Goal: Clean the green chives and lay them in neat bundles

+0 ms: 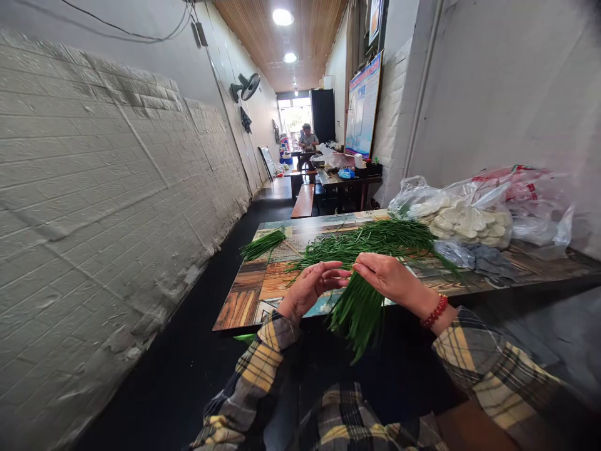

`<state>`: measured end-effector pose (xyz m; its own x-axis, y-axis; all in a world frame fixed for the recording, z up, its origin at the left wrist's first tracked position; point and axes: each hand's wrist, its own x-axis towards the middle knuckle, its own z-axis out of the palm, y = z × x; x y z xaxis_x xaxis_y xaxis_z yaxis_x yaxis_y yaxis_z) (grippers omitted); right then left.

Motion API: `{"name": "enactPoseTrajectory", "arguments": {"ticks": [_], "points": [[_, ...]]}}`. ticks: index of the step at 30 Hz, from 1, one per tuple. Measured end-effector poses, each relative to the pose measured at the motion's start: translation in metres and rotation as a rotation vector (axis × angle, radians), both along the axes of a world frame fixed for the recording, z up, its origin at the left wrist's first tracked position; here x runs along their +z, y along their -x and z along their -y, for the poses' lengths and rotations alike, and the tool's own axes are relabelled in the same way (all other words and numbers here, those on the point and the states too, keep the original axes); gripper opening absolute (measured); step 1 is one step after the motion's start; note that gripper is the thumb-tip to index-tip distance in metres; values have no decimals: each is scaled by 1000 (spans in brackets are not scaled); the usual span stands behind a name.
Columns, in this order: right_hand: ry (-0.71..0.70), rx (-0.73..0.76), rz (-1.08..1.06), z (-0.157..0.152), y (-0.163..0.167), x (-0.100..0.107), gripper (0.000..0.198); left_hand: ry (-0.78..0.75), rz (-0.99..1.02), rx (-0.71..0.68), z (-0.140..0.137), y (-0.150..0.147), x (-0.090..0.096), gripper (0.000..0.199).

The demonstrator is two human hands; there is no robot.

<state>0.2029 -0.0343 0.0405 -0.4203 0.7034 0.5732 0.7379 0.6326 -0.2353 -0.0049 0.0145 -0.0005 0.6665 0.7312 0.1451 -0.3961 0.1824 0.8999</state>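
Plaid cloth [347,419] covers our body and sleeves nearest the camera. Our right hand [382,274] has its fingers closed around the top of a bunch of green stalks [359,316], which hangs down past the near edge of the patterned table [239,304]. Our left hand [313,287] is loosely open, fingertips just beside the bunch; whether they touch it, we cannot tell. Beyond lie a loose green heap [370,241], a smaller bundle [265,244] and, rightward, plastic bags [469,222].
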Motion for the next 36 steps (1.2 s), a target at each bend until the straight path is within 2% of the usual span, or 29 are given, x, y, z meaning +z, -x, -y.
{"name": "enactPoseTrajectory", "arguments": {"ticks": [6,14,18,22,26,32,34,36], "points": [[40,19,-82,-6,-1,-1,31,13,-28,26,2,-2,-9,43],[115,-6,-158,-17,1,-9,32,-89,-186,-9,9,-23,-13,41],[143,-76,-221,-17,5,-31,31,-91,-261,19,12,-32,-19,37],[202,-201,-372,-8,7,-68,31,-93,-321,-80,12,-35,-35,40],[299,-231,-482,3,5,-97,28,-135,-434,-134,10,-35,-49,40],[307,-277,-513,-2,9,-110,27,-173,-522,-223,0,-31,-55,43],[291,-292,-518,-10,9,-113,29,-200,-533,-179,-7,-28,-54,41],[282,-311,-527,-20,7,-117,31,-242,-547,-74,-15,-23,-50,38]]}}
